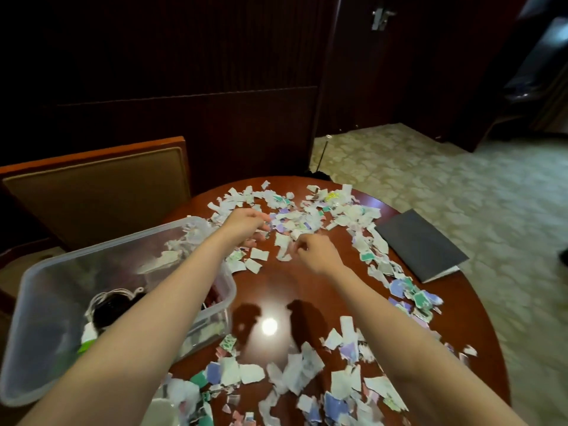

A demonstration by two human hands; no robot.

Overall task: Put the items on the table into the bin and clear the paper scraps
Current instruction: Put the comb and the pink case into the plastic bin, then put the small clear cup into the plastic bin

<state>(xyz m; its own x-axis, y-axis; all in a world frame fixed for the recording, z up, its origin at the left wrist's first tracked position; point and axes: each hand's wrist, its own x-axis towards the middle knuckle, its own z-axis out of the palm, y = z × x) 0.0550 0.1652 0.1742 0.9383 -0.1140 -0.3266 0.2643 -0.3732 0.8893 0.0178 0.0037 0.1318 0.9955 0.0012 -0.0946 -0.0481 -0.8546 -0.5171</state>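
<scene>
Torn paper scraps (pixel 295 216), white with green, purple and pink print, lie scattered over a round dark wooden table (pixel 270 290). More scraps (pixel 307 373) cover the near edge. A clear plastic bin (pixel 40 290) stands at the left and holds a white cord, dark items and some scraps. My left hand (pixel 246 224) reaches over the bin's far corner into the far scraps, fingers curled around some. My right hand (pixel 316 250) rests in the middle, fingers pinching a white scrap (pixel 282 244).
A dark grey notebook (pixel 421 244) lies at the table's right edge. A padded wooden chair (pixel 98 192) stands behind the bin at the left. Dark wood panelling and a door fill the back. Patterned carpet spreads to the right.
</scene>
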